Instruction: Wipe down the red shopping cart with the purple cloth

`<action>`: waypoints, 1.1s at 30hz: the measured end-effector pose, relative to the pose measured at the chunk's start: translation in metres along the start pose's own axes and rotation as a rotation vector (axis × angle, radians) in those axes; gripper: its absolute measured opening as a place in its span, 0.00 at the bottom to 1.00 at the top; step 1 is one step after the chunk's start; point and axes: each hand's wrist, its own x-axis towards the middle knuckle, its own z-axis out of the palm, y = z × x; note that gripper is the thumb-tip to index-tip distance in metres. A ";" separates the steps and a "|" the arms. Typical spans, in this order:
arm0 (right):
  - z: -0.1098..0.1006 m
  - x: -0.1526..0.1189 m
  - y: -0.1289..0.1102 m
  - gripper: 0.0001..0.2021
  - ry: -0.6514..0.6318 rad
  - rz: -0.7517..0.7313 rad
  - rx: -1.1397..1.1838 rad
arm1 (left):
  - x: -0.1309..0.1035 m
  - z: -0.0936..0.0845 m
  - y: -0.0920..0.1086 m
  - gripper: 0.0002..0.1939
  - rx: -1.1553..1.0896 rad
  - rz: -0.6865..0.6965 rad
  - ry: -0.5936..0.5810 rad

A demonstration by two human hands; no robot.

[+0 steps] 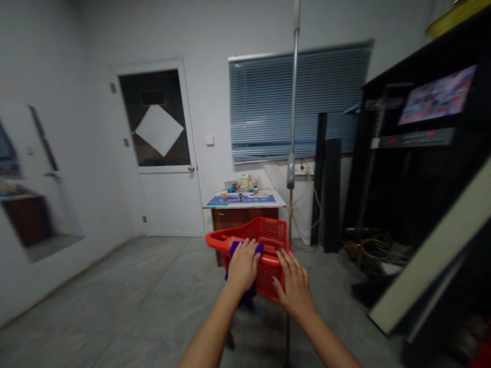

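Observation:
A red plastic basket (270,230) with latticed walls and a long pointed front stands before me at about waist height. My left hand (244,263) presses a purple cloth (235,249) against the near rim, fingers bent over it; part of the cloth hangs down below the wrist. At the basket's right near corner, my right hand (293,278) touches the rim with stretched fingers, the thumb apart and lower against the side wall. What supports the basket underneath is mostly hidden by my arms.
Just behind the basket is a small wooden desk (245,212) with a blue-and-white printed sheet and small items. A metal pole (294,102) rises close on its right. To the right are a black rack (368,153), loose cables (364,248) and a leaning pale board (429,255). A white door (169,204) is at left.

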 end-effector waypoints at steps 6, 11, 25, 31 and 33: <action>0.011 0.001 -0.027 0.34 0.003 0.022 0.043 | -0.006 0.002 0.005 0.19 -0.001 -0.009 0.002; 0.017 0.000 -0.019 0.34 -0.007 -0.023 0.087 | -0.010 -0.005 -0.007 0.19 -0.029 0.024 -0.030; 0.044 0.000 -0.020 0.35 -0.009 -0.044 0.179 | -0.020 -0.008 -0.022 0.20 -0.144 0.073 -0.044; 0.043 0.003 -0.022 0.34 -0.035 -0.095 0.198 | -0.021 -0.011 -0.043 0.20 -0.100 -0.022 0.036; 0.046 0.005 -0.026 0.34 -0.014 -0.081 0.229 | -0.025 -0.007 -0.044 0.20 -0.123 -0.021 0.066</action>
